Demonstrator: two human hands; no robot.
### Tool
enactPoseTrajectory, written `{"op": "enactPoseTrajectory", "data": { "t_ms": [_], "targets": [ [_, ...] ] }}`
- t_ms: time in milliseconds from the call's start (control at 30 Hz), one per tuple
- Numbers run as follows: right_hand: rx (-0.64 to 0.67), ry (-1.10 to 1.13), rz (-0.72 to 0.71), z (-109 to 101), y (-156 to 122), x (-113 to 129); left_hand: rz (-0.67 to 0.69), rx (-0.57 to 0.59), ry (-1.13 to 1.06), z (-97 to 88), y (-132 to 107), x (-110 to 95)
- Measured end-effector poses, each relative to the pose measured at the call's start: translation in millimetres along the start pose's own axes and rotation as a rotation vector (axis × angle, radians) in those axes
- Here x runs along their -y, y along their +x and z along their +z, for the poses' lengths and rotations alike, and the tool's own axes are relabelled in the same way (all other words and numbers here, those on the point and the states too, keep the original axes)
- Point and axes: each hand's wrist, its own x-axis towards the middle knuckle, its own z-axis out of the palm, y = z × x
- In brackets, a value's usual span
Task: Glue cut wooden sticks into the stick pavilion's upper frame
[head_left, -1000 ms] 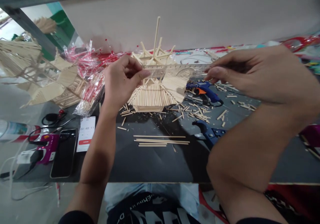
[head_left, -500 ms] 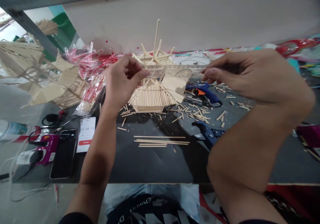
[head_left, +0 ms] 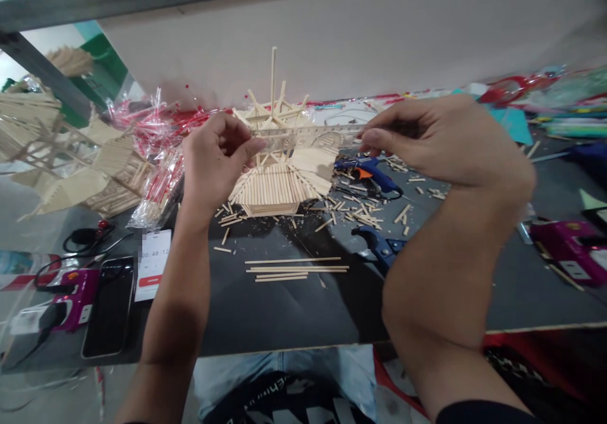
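A clear plastic ruler point(head_left: 310, 136) is held level between both hands, just above a small model roof built of wooden sticks point(head_left: 277, 181). My left hand point(head_left: 215, 158) pinches the ruler's left end with thumb and fingers. My right hand point(head_left: 446, 139) pinches its right end, fingers curled. Upright and slanted sticks point(head_left: 273, 89) rise from the model behind the ruler. A few long loose sticks point(head_left: 296, 268) lie on the dark table point(head_left: 284, 310) in front of the model.
Short stick offcuts point(head_left: 365, 212) litter the table right of the model. A blue glue gun point(head_left: 374, 174) and blue-handled cutters point(head_left: 379, 244) lie there. Stick packets in red-printed plastic point(head_left: 159, 187), other stick models point(head_left: 71, 177), two phones point(head_left: 111, 304) and a purple device point(head_left: 71, 297) sit left.
The view has swung slightly right, so everything sits a little further left in the picture. Both hands keep their hold on the ruler over the model.
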Motion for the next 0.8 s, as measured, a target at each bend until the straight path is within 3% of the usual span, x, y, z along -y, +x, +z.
{"op": "enactPoseTrajectory", "data": {
  "t_ms": [800],
  "targets": [
    [-0.063,0.034,0.056,3.8,0.1,-1.4,0.011,-0.008,-0.014,1.9,-1.5,3.1]
  ]
}}
